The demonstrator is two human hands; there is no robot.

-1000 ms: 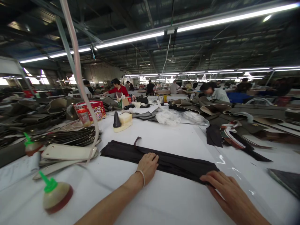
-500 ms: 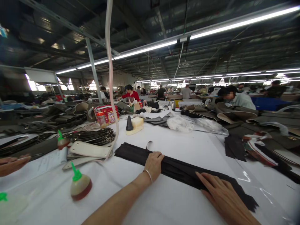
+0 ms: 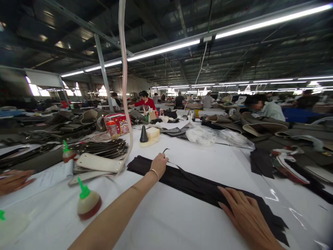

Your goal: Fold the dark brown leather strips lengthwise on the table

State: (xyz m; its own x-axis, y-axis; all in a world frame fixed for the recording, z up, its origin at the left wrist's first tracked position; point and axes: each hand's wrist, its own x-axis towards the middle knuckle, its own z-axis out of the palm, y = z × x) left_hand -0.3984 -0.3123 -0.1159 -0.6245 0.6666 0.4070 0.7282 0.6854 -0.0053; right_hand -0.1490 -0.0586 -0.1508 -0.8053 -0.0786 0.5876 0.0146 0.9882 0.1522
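Note:
A long stack of black fabric strips lies slantwise across the white table in front of me. Over its left part, my left hand is closed with the fingers pinched together on a black fabric strip. A thin, curled dark end sticks out past the knuckles, and a narrow edge rises from the stack just to the right. My right hand rests flat on the right part of the stack, its fingers stretched out and slightly apart.
Left of the stack are a squeeze bottle with a green nozzle, pale straps and dark straps. Behind stand a black cone and a yellow sponge block. A hose hangs down. Another person's hand is at far left.
My left hand has moved left and slightly away from me along the stack, and a strip edge now lifts beside it. My right hand has stayed nearly in place.

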